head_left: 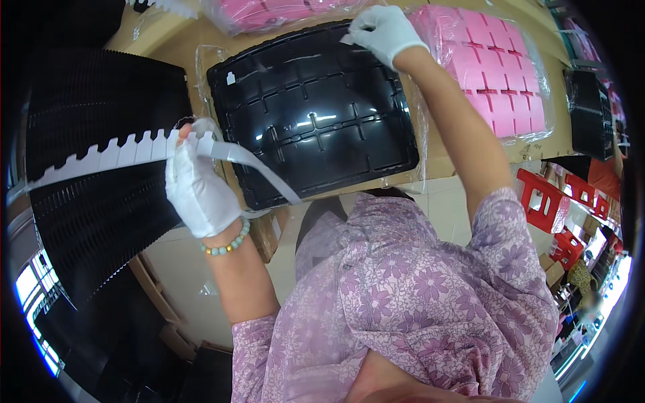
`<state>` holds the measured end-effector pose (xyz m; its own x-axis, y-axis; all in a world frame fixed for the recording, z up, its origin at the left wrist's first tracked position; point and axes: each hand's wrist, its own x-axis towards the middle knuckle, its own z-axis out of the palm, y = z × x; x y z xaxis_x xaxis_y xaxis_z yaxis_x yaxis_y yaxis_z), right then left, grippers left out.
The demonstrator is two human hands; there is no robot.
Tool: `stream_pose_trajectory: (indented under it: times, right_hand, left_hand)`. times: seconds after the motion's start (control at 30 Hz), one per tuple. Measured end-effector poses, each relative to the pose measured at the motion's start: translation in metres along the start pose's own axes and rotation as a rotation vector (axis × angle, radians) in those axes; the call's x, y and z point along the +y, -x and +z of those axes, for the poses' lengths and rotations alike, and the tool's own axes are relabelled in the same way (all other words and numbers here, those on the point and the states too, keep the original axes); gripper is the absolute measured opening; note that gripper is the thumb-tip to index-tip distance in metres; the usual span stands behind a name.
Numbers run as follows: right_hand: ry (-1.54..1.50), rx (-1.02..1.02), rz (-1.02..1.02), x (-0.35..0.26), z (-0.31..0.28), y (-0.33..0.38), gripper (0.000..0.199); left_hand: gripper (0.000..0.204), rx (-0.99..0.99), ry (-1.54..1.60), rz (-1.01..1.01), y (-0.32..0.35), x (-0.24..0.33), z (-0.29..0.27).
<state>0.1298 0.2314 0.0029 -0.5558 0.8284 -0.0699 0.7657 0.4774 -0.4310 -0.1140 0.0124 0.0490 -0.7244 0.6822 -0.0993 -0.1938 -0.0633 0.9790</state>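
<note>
My left hand (200,191), in a white glove, is closed on a long strip of white tabs (111,156). One end of the strip runs off to the left over the stacked trays; the other curls down across the near-left edge of a black plastic tray (322,161). At the tray's far right corner my right hand (386,35), also gloved, pinches a small white tab (347,38). A single white tab (231,78) of similar shape lies near the tray's far left corner. The tray is shallow, with cross-shaped ridges.
Tall stacks of black trays (107,94) stand at the left. Pink slotted sheets in clear wrap (494,74) lie on the brown cardboard surface (457,158) at the right, with another pink bundle (269,13) at the far side. Red plastic stools (541,201) stand on the floor at right.
</note>
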Motion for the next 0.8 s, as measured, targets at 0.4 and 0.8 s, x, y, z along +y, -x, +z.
stream_pose_trajectory:
  times: [0.4,0.8]
  right_hand:
    - [0.279,0.054,0.081,0.048,0.040,-0.035,0.015]
    - [-0.228,0.348,0.135,-0.026,0.067,-0.003,0.025]
  left_hand:
    - [0.025,0.012,-0.130,-0.006,0.016,0.001,0.013]
    - [0.027,-0.020,-0.136,0.007,0.022,0.004,-0.009]
